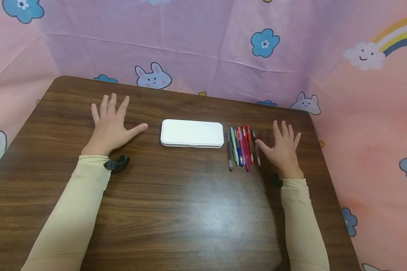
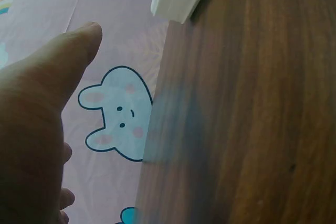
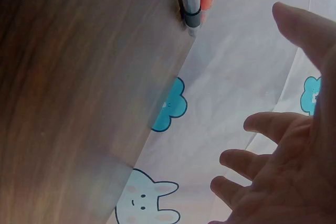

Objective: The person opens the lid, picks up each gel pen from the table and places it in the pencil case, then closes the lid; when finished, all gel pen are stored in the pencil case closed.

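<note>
Prob. just off R hand (image 1: 283, 152): pens (image 1: 246, 148)

Across a table (image 1: 176, 195), left to right: left hand (image 1: 109, 130), case (image 1: 192, 133), row of pens (image 1: 246, 148), right hand (image 1: 285, 150). Cloth (image 1: 196, 34) behind.

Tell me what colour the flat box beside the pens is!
The flat box is white, seen best in the head view.
</note>
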`<state>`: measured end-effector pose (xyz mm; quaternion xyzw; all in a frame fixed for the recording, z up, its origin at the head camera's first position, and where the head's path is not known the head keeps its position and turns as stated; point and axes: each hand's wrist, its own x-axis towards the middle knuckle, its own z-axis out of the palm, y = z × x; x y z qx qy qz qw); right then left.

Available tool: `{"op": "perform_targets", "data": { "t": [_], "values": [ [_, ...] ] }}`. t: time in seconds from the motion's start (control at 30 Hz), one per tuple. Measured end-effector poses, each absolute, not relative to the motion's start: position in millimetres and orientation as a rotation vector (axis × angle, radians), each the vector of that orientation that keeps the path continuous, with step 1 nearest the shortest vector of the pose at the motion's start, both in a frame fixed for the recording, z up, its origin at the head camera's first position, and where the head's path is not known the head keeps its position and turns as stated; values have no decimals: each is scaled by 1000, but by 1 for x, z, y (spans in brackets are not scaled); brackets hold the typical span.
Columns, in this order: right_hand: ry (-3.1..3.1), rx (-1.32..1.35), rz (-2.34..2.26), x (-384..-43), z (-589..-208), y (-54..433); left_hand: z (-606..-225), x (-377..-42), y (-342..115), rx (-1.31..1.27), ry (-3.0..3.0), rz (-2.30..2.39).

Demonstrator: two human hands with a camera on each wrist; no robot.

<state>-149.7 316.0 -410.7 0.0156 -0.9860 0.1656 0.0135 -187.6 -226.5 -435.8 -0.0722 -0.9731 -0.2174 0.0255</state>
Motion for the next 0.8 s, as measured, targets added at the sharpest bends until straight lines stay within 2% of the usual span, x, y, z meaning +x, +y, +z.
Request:
{"op": "perform_targets", "data": {
  "t": [0.4, 0.6, 0.8],
  "values": [
    [-3002, 153, 611, -149, -410, 301, -436, -185, -212, -289, -2979, -800],
    [-2847, 374, 684, -145, -412, 266, -438, -185, -194, -443, -2990, -1000],
    [-2826, 669, 560, -144, -414, 225, -443, -181, -179, -533, -2977, -1350]
  ]
}}
